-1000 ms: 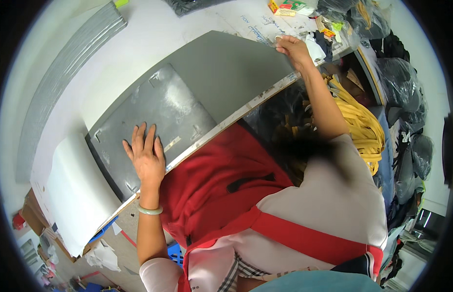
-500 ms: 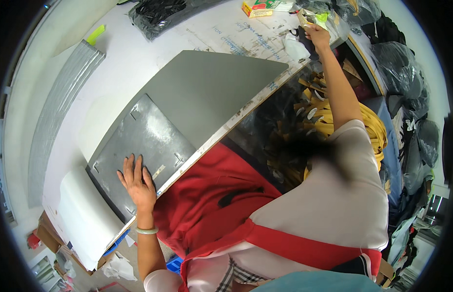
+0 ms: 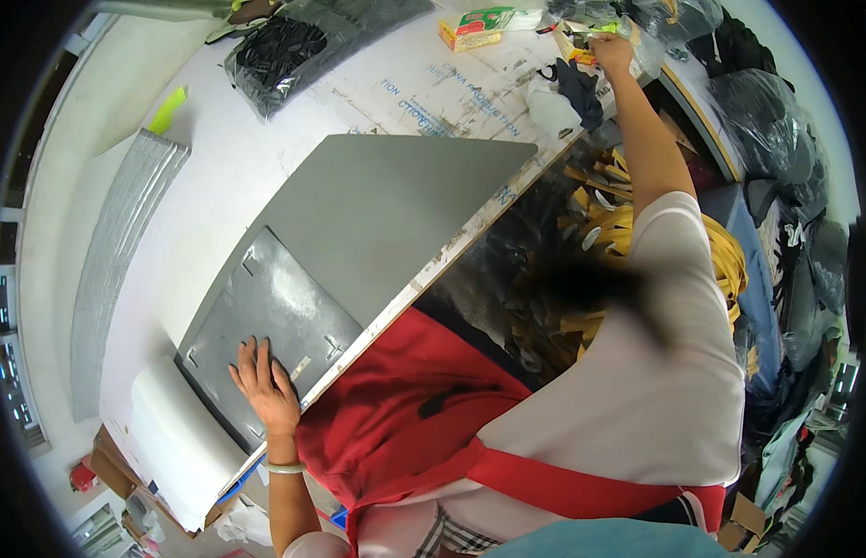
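My left hand (image 3: 266, 389) lies flat with fingers stretched on a grey metal template plate (image 3: 298, 302), near the table's edge. The plate has small cut slots near its corners and rests on a large dark grey sheet (image 3: 405, 191). My right arm reaches to the far right of the table. There my right hand (image 3: 613, 54) has its fingers curled down at a small open box (image 3: 574, 39) of small items. What the fingertips hold, if anything, is hidden. A crumpled black cloth (image 3: 579, 91) lies just nearer than the box.
A white roll (image 3: 186, 442) lies at the near left, grey strips (image 3: 126, 270) along the left. A clear bag of black pieces (image 3: 289, 56) and a yellow box (image 3: 470, 37) stand at the back. Yellow strips (image 3: 721, 246) are bundled below the table edge.
My right hand has moved from the cloth's side onto the small box, and the black cloth now lies free on the table. My left hand stays on the plate. The view has shifted.
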Motion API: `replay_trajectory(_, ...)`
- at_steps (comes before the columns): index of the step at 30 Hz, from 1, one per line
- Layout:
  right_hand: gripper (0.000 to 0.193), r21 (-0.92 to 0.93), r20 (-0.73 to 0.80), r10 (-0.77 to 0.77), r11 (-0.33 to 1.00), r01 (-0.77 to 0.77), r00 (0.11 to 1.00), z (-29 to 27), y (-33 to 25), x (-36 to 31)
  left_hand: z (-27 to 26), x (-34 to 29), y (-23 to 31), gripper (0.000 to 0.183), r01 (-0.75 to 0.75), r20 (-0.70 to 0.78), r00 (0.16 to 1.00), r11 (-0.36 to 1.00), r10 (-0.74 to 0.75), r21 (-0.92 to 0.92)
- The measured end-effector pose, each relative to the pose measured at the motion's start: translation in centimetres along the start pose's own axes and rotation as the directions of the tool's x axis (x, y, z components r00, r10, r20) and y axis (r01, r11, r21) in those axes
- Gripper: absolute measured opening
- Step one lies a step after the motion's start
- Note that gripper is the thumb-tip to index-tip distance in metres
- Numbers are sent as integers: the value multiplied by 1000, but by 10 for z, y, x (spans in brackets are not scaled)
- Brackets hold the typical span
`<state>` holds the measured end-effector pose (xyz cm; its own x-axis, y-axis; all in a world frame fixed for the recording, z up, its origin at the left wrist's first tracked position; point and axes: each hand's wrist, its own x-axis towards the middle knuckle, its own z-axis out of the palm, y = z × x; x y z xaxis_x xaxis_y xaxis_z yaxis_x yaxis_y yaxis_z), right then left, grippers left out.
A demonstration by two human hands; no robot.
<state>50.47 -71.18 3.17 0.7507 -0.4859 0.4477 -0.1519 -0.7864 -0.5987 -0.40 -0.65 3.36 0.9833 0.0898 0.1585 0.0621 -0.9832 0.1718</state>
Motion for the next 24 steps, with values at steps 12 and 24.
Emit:
replay_trajectory(12, 31, -221, 125, 1, 975, 27, 992, -4, -9, 2, 0, 3, 7, 41, 12, 32, 999, 1000, -13, 22)
replay_trajectory(24, 27, -472, 346, -233, 794, 383, 909, 9, -23, 6, 1, 4, 7, 42, 9, 28, 1000, 999, -11, 53)
